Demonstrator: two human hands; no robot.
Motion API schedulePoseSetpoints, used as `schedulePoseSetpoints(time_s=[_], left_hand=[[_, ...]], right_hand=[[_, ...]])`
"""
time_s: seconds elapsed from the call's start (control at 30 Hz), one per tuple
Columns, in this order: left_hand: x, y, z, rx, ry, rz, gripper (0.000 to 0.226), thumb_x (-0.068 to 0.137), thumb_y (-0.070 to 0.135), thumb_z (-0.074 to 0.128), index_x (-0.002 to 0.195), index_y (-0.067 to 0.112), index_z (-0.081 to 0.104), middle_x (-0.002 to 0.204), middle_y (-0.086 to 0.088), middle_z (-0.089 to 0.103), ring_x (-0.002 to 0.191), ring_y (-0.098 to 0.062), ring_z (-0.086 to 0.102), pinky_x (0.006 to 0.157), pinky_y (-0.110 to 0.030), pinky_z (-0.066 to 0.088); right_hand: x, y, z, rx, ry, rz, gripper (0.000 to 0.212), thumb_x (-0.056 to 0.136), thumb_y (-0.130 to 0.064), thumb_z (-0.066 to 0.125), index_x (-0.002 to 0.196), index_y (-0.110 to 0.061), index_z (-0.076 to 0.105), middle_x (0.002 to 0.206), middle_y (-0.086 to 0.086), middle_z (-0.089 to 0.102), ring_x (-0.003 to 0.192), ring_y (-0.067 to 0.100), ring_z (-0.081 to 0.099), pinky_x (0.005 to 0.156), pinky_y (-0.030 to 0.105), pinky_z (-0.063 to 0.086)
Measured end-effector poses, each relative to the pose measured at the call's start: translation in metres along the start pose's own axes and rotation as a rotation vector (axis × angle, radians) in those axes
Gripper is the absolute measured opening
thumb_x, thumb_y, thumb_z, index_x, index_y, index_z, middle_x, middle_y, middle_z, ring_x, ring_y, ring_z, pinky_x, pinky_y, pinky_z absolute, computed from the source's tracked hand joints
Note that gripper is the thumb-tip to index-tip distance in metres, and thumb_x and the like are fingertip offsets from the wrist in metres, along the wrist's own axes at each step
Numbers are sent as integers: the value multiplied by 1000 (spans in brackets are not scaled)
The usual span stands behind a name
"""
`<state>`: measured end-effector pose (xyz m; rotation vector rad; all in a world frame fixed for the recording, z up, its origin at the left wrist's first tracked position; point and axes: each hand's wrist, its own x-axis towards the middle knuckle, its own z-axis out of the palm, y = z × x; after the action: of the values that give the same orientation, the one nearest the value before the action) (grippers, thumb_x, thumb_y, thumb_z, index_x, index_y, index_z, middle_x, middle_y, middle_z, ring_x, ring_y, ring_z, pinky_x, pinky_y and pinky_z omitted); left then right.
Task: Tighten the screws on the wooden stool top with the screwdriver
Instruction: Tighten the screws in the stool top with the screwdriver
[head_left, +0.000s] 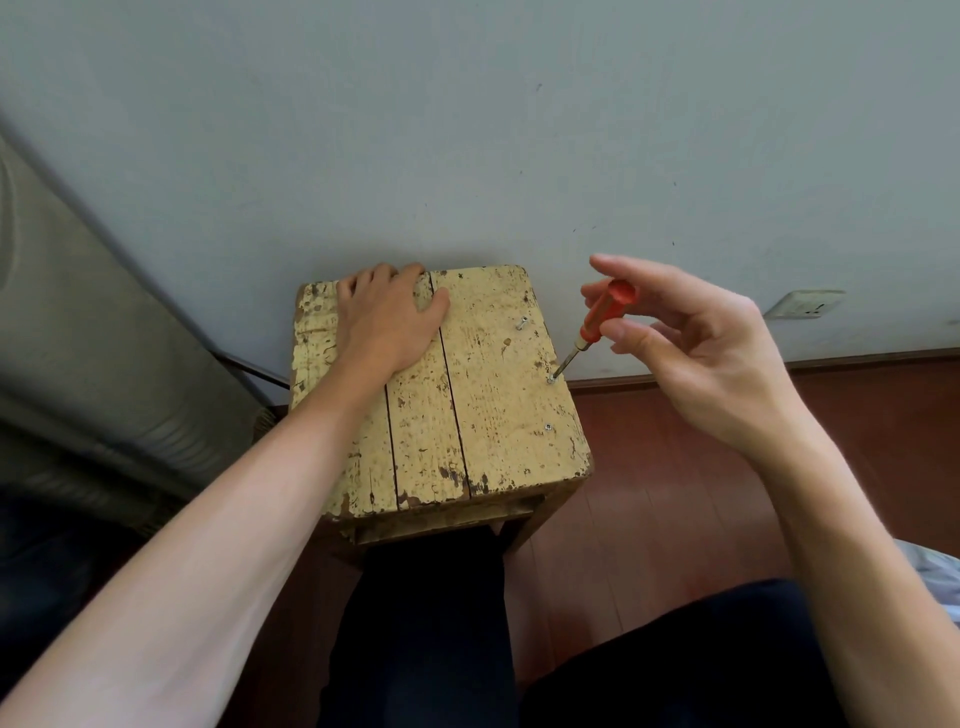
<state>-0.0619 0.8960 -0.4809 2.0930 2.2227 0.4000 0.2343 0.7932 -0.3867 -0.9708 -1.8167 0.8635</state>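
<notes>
A wooden stool (483, 415) with a worn yellow plank top stands against the wall. Three screws run along its right edge: a far one (522, 323) sticking up and leaning, a middle one (551, 380), and a near one (548, 427) sunk low. My right hand (691, 353) pinches the orange handle of a screwdriver (597, 322) between thumb and fingers; the tilted shaft's tip rests on the middle screw. My left hand (387, 319) lies flat on the top's far left part, fingers curled over the back edge.
A pale wall rises right behind the stool, with a socket plate (805, 304) low on the right. Red-brown floorboards (675, 493) lie to the right. A grey ribbed object (104, 364) fills the left. My dark-trousered legs (426, 623) sit under the stool's near edge.
</notes>
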Motion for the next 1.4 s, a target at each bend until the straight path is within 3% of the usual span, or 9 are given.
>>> schedulePoseSetpoints(time_s=[0.13, 0.4, 0.6, 0.73, 0.83, 1.0, 1.13, 1.33, 1.4], left_hand=[[0, 0, -1, -4, -1, -1, 69, 97, 67, 26, 148, 26, 48, 141, -7, 55, 133, -27, 44, 114, -47, 25], [-1, 1, -2, -21, 1, 10, 68, 98, 65, 28, 149, 25, 48, 140, -7, 55, 133, -26, 44, 113, -47, 25], [0, -1, -1, -23, 3, 16, 67, 98, 66, 27, 148, 26, 49, 140, -7, 55, 133, -27, 44, 113, -47, 26], [0, -2, 2, -23, 10, 25, 67, 98, 66, 28, 147, 26, 49, 140, -8, 56, 133, -28, 44, 113, -47, 26], [2, -4, 3, -20, 8, 28, 69, 97, 68, 27, 147, 26, 50, 140, -9, 56, 133, -30, 44, 112, -48, 25], [3, -6, 4, -23, 22, 21, 68, 96, 67, 28, 144, 26, 52, 137, -10, 57, 131, -30, 45, 111, -47, 25], [1, -4, 2, -27, 16, 20, 68, 96, 67, 28, 144, 25, 52, 136, -9, 57, 131, -29, 46, 111, -48, 26], [4, -5, 5, -13, 20, 29, 69, 97, 68, 27, 146, 26, 51, 139, -9, 56, 131, -29, 46, 113, -48, 24], [6, -6, 8, -5, 29, 24, 69, 96, 70, 26, 145, 28, 51, 139, -9, 56, 131, -29, 46, 112, -48, 25]], right_hand=[[2, -7, 4, 0, 70, -1, 62, 98, -5, 75, 140, -51, 65, 118, -9, 80, 113, 20, 77, 80, 28, 64], [6, -14, 2, -145, 136, 24, 46, 95, -13, 84, 123, -47, 73, 106, -13, 80, 104, 16, 78, 66, 27, 64], [-1, -9, -8, -149, 0, 9, 40, 104, -9, 73, 136, -32, 71, 118, -9, 79, 121, 17, 75, 87, 42, 63], [-9, -6, -13, -92, -28, 37, 35, 106, 0, 66, 137, -16, 68, 115, 4, 76, 116, 25, 77, 87, 46, 65], [-12, -7, -11, -70, 9, 43, 34, 105, 2, 67, 129, -22, 69, 117, 8, 75, 113, 23, 78, 78, 40, 67], [-6, -9, -3, -107, 116, 38, 37, 98, -3, 78, 121, -31, 69, 111, -3, 79, 107, 15, 79, 71, 31, 66], [-1, -4, 3, -124, 155, 37, 39, 96, -10, 82, 123, -34, 69, 103, -3, 79, 102, 22, 79, 67, 31, 64], [6, 8, -6, -146, 29, -73, 44, 105, -14, 71, 140, -39, 66, 122, -3, 75, 114, 23, 76, 86, 35, 61], [7, 15, -6, -88, -11, -74, 44, 106, -10, 67, 145, -31, 64, 129, 1, 73, 115, 26, 76, 93, 36, 60]])
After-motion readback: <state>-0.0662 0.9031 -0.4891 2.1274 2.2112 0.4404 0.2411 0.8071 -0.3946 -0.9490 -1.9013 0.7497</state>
